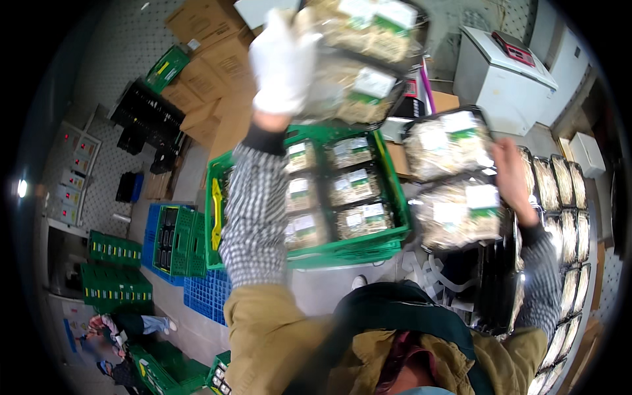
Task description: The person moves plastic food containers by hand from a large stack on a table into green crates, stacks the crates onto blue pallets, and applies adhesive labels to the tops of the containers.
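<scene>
My left hand (284, 61), in a white glove, grips the left side of two film-wrapped black trays (363, 81) of pale, stringy produce. They are blurred and held up over the far end of a green plastic crate (326, 254). Inside the crate lie rows of similar labelled trays (356, 182), partly hidden by my left forearm. My bare right hand (513, 175) grips the right edge of another pair of wrapped trays (454, 177), to the right of the crate. White and green labels mark these packs.
Stacked trays (568, 237) line the right side. A white chest freezer (503, 79) bears a red scale (513, 48) at the back. Cardboard boxes (212, 74) stand at far left, with green crates (116, 286) and a blue pallet (205, 296) nearer. Other people (123, 335) are at lower left.
</scene>
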`<act>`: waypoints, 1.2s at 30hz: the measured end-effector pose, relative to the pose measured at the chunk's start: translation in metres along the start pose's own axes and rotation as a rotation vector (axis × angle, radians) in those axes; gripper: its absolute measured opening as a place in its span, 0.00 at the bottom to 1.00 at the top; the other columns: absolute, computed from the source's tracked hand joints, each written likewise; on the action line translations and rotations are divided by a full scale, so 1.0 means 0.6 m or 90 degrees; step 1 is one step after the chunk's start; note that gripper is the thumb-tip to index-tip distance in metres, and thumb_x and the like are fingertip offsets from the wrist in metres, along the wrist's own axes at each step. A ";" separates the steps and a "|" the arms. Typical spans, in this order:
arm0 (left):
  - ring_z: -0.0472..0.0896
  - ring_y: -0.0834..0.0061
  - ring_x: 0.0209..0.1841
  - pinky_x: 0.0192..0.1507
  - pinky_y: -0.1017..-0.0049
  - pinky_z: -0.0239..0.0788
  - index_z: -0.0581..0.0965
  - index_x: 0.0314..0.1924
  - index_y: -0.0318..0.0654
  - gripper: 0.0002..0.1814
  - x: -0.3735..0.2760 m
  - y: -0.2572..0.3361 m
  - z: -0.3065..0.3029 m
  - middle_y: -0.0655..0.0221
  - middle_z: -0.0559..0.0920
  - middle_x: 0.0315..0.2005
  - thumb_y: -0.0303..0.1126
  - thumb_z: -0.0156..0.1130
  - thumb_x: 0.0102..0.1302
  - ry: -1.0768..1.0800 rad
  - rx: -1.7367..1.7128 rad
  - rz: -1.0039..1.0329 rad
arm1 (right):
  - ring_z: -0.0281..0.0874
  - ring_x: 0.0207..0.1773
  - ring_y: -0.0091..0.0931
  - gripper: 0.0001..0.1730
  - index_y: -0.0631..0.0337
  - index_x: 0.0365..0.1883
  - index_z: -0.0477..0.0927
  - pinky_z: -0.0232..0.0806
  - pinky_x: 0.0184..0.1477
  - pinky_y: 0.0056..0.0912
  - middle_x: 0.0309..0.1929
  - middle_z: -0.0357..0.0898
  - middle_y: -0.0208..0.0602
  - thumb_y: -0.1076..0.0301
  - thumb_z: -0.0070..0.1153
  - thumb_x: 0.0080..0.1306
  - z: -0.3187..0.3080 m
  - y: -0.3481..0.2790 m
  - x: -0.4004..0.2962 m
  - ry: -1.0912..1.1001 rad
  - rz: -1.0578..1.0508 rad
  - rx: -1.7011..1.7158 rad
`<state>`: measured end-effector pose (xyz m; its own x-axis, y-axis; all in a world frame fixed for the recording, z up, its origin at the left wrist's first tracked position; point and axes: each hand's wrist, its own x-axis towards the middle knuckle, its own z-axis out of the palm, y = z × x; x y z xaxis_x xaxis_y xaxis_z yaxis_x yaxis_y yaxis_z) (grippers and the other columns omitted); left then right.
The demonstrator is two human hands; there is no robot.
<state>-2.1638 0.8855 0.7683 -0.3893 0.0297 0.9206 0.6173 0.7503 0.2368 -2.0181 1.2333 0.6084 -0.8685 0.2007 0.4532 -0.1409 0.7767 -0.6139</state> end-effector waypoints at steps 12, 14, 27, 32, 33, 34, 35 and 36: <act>0.78 0.78 0.27 0.33 0.75 0.70 0.75 0.39 0.33 0.11 -0.248 -0.332 -0.332 0.61 0.82 0.24 0.35 0.57 0.68 -0.024 0.012 -0.354 | 0.68 0.61 0.42 0.41 0.70 0.62 0.61 0.64 0.60 0.38 0.58 0.68 0.58 0.52 0.61 0.59 0.460 -0.287 0.058 -0.322 -0.175 0.060; 0.77 0.78 0.30 0.37 0.76 0.69 0.75 0.39 0.32 0.12 -0.270 -0.339 -0.318 0.62 0.82 0.28 0.36 0.55 0.69 -0.015 -0.046 -0.424 | 0.61 0.67 0.35 0.50 0.69 0.66 0.57 0.56 0.66 0.35 0.65 0.62 0.52 0.46 0.65 0.56 0.451 -0.353 0.022 -0.579 -0.082 0.462; 0.71 0.82 0.22 0.24 0.77 0.65 0.72 0.41 0.31 0.14 -0.317 -0.407 -0.251 0.69 0.75 0.21 0.38 0.51 0.71 -0.140 -0.169 -0.512 | 0.73 0.55 0.31 0.35 0.69 0.56 0.71 0.64 0.57 0.28 0.53 0.76 0.42 0.49 0.61 0.61 0.370 -0.220 -0.022 -0.661 0.254 0.184; 0.64 0.89 0.14 0.14 0.83 0.55 0.72 0.41 0.31 0.12 -0.345 -0.435 -0.246 0.75 0.70 0.18 0.36 0.49 0.72 -0.123 -0.254 -0.533 | 0.66 0.59 0.33 0.38 0.50 0.55 0.74 0.64 0.56 0.40 0.52 0.72 0.36 0.57 0.71 0.43 0.435 -0.189 -0.084 -0.507 -0.464 -0.318; 0.64 0.89 0.13 0.13 0.84 0.55 0.71 0.40 0.32 0.11 -0.348 -0.422 -0.244 0.76 0.69 0.17 0.35 0.49 0.72 -0.138 -0.286 -0.558 | 0.66 0.59 0.33 0.37 0.49 0.54 0.75 0.64 0.56 0.40 0.50 0.72 0.35 0.56 0.71 0.43 0.437 -0.193 -0.095 -0.535 -0.443 -0.303; 0.64 0.89 0.12 0.13 0.84 0.55 0.71 0.39 0.33 0.11 -0.354 -0.419 -0.242 0.76 0.69 0.17 0.35 0.49 0.72 -0.164 -0.276 -0.542 | 0.66 0.58 0.32 0.36 0.48 0.53 0.76 0.64 0.56 0.40 0.48 0.72 0.34 0.56 0.71 0.43 0.439 -0.197 -0.105 -0.562 -0.421 -0.288; 0.64 0.89 0.12 0.13 0.84 0.55 0.71 0.39 0.34 0.10 -0.361 -0.417 -0.242 0.76 0.69 0.17 0.35 0.49 0.72 -0.181 -0.287 -0.558 | 0.67 0.57 0.32 0.33 0.49 0.51 0.77 0.64 0.56 0.40 0.46 0.72 0.33 0.57 0.71 0.44 0.442 -0.201 -0.097 -0.572 -0.409 -0.292; 0.64 0.89 0.12 0.13 0.84 0.55 0.71 0.39 0.34 0.10 -0.362 -0.405 -0.234 0.76 0.69 0.17 0.35 0.50 0.72 -0.202 -0.308 -0.574 | 0.70 0.54 0.34 0.28 0.52 0.48 0.78 0.66 0.53 0.41 0.44 0.74 0.35 0.58 0.68 0.48 0.443 -0.190 -0.085 -0.565 -0.397 -0.324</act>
<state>-2.1332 0.6044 0.5541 -0.9538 -0.1823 0.2389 0.1919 0.2423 0.9510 -2.0840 0.9756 0.4835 -0.7707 -0.6205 -0.1451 -0.6234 0.7813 -0.0303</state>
